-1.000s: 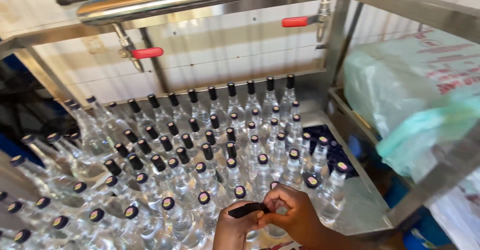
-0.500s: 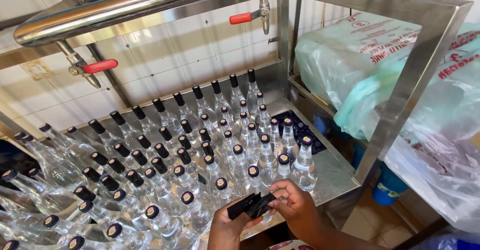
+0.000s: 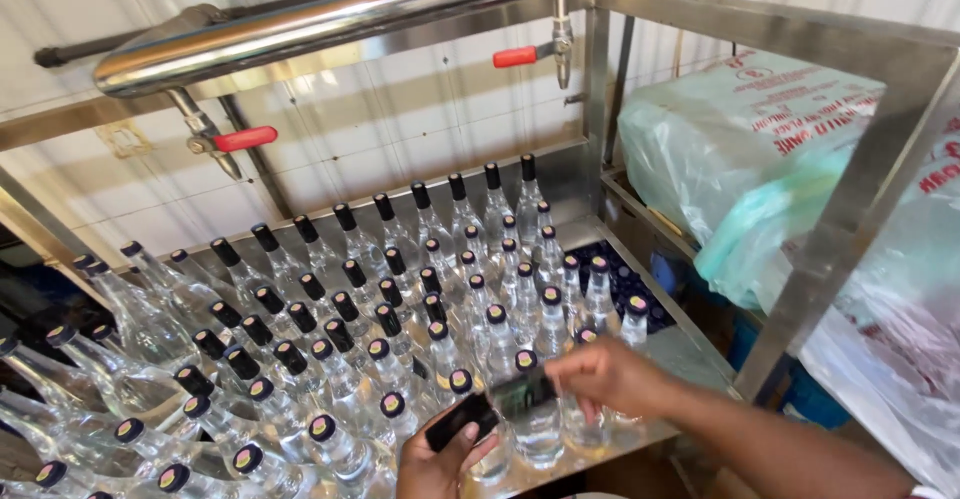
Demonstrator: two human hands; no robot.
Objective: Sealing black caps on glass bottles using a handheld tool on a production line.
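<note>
While my left hand point(image 3: 440, 459) pinches a black sleeve-like cap strip point(image 3: 462, 421) between thumb and fingers point(image 3: 478, 451), my right hand point(image 3: 610, 377) closes loosely around the neck of a clear glass bottle point(image 3: 535, 429) at the near edge of the steel worktop point(image 3: 690, 354). The black piece hangs just beside that bottle's top, tilted, not yet seated on it; motion blur hides whether it touches the cap. I judge this to be the sleeving step, with the black piece being brought to the neck. The next move seems to call for steadying the bottle upright and lining the sleeve squarely over the cap before sliding it down.

Around it stand dense rows of capped bottles point(image 3: 390, 309), the ones to the left leaning outward. Above them runs a polished steel pipe point(image 3: 330, 24) with red-handled taps point(image 3: 243, 139). White tiles point(image 3: 380, 119) back the frame, and bulging plastic sacks point(image 3: 760, 149) sit to the right behind a steel post point(image 3: 850, 219).
</note>
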